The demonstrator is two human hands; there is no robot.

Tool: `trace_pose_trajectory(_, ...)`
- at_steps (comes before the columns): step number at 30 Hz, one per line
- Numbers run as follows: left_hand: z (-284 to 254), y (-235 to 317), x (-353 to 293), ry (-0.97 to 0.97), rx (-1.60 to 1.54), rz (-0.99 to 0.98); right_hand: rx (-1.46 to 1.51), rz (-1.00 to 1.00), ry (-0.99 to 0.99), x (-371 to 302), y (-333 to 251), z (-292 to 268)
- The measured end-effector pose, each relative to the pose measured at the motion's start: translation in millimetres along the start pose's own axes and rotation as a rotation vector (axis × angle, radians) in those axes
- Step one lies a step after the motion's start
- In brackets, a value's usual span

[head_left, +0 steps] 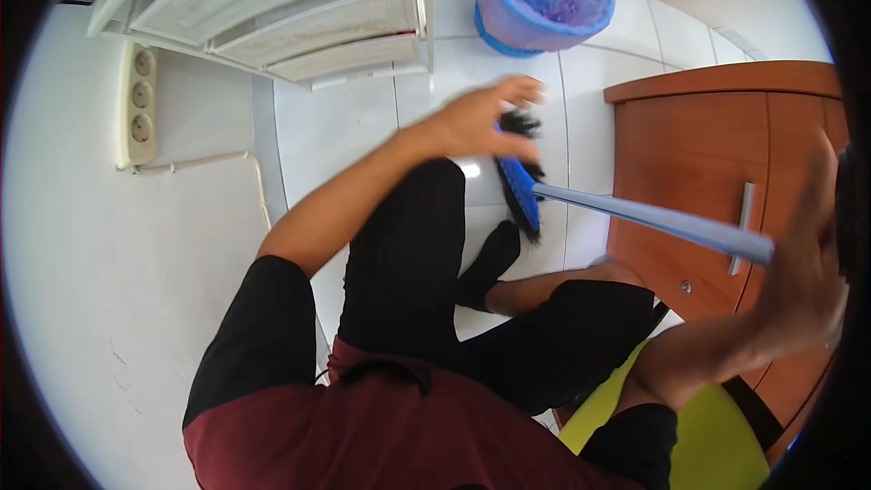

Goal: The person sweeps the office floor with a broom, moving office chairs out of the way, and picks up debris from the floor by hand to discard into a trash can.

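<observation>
A broom [519,183] with a blue head and black bristles is low over the white tiled floor, beside my black-socked foot. Its light blue handle [653,218] slants right, toward the camera, and ends from view at my right hand [803,263]. That hand is around the handle near the right edge, its fingers partly hidden and blurred. My left hand [485,122] is at the upper end of the broom head, thumb and fingers apart, smeared by motion. Bristles show between them; whether they touch the hand I cannot tell.
A blue bin [544,32] with a purple liner stands at the back. Left of it is a white drawer rack [318,18]. A wooden cabinet [689,154] is on the right, a lime-green seat [708,436] below it. A socket strip [141,109] hangs on the left wall.
</observation>
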State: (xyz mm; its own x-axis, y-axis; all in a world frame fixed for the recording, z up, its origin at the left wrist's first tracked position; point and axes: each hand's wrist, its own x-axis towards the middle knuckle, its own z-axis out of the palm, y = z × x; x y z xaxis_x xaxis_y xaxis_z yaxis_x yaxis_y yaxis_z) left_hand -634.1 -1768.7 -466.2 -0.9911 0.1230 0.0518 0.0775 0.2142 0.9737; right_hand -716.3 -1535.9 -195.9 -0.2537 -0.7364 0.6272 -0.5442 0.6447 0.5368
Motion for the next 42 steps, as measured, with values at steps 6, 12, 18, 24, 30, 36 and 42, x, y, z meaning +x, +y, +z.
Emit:
trace_pose_trajectory(6,22,117,30,-0.122,0.022,0.165,0.478,-0.305,0.326,85,-64,23)
trace_pose_trajectory(12,-43,127,-20,0.369,-0.231,-0.004,0.637,-0.332,1.004,74,-76,72)
trace_pose_trajectory(18,-68,133,-83,0.314,-0.329,0.286,0.884,0.552,0.016,-64,-26,288)
trace_pose_trajectory(24,-49,123,-85,0.536,-0.053,0.199,0.936,0.605,-0.930,-252,-95,404)
trace_pose_trajectory(30,-45,125,-102,0.701,0.136,0.051,0.936,0.639,-0.956,-249,-144,467)
trace_pose_trajectory(36,-45,119,-119,0.871,0.108,-0.077,0.630,0.229,-0.879,-244,-154,495)
trace_pose_trajectory(42,-52,111,-122,1.032,0.058,-0.123,0.647,0.075,-0.782,-252,-155,502)
